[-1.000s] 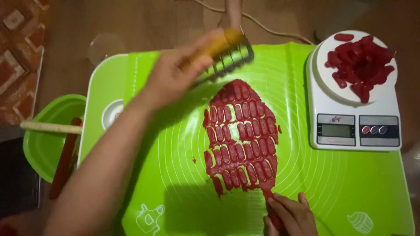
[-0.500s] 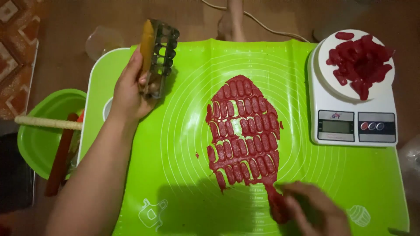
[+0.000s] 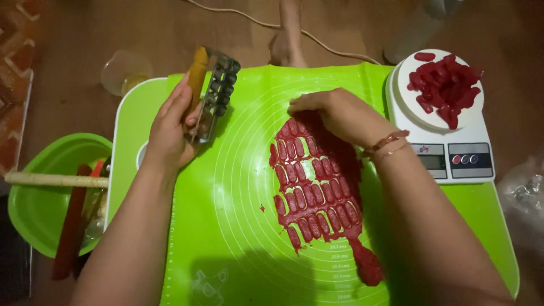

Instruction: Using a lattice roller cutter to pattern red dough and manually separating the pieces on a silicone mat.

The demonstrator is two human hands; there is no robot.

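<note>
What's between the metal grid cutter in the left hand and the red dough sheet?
Head view: only bare green silicone mat separates the metal grid cutter from the red dough sheet.

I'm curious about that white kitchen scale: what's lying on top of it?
A heap of small red dough pieces covers most of the round plate of the white scale. Only the plate's rim shows; its middle under the heap is hidden.

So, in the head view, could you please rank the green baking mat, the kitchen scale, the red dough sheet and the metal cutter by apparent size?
Largest to smallest, as they look:
1. green baking mat
2. red dough sheet, partly under the right hand
3. kitchen scale, close to the dough sheet, so that order is unsure
4. metal cutter, held in the left hand
</note>
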